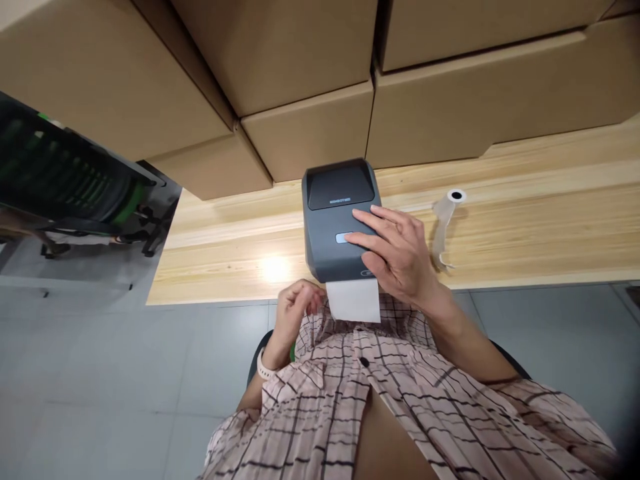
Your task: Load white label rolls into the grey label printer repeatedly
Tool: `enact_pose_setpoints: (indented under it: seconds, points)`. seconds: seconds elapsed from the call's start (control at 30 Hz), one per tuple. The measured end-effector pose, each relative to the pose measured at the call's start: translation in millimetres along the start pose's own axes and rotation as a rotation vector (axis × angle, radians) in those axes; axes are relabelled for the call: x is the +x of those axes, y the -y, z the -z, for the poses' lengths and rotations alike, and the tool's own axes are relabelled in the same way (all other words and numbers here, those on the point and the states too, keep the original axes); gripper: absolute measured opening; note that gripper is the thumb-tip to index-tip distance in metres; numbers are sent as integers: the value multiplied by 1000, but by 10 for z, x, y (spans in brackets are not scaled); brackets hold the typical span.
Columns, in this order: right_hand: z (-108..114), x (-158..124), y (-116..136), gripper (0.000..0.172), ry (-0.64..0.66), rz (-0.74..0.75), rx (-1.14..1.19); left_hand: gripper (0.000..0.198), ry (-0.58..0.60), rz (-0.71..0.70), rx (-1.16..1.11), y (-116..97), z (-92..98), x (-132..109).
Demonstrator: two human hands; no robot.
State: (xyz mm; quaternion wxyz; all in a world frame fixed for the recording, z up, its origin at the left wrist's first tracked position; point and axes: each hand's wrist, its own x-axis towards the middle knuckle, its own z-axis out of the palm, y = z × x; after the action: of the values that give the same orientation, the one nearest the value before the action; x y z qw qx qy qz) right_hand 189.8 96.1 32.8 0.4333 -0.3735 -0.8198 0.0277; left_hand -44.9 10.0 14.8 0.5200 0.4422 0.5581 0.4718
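A dark grey label printer (334, 200) stands at the front edge of a light wooden table (540, 220). A white label strip (354, 301) hangs out of its front slot. My right hand (400, 257) lies on the printer's right side with its fingers stretched out, and the index fingertip rests on the pale oval button (342, 238). My left hand (295, 313), with a light watch on the wrist, hovers just left of the label strip with its fingers curled in. I cannot tell whether they touch the strip.
Brown cardboard boxes (310, 127) are stacked along the back of the table, close behind the printer. A small white paper roll (453, 199) with a loose tail lies to the printer's right. A dark chair (75, 187) stands on the grey floor at left.
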Motion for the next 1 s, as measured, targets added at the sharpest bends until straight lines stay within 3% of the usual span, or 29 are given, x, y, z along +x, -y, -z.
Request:
enact_pose_setpoints:
  seconds: [0.1,0.2,0.27,0.4,0.5,0.63,0.83,1.0]
  points:
    - [55,112,19,23,84,5,-57,52,-240,-197,-18,1,26,129]
    - [40,115,9,25,75,47,-26,37,-378,-390,15,47,-44,234]
    - [1,-2,-10,31,-7,6,43,42,-355,-480,75,107,-124,257]
    - [-103,-429,-61,52,-200,-292,295,66,-160,-509,161,281,-243,229]
    - [-162,-684,-80,58,-141,-405,389,72,-124,-538,212,376,-242,225]
    - [-155,-760,-76,63,-76,-358,358,69,-177,-627,322,374,-198,251]
    - [78,-492,-92,65,-53,-325,346,67,-238,-683,291,112,-186,401]
    - [158,193,-335,79,-119,-158,233,52,-243,-867,175,-294,-63,1116]
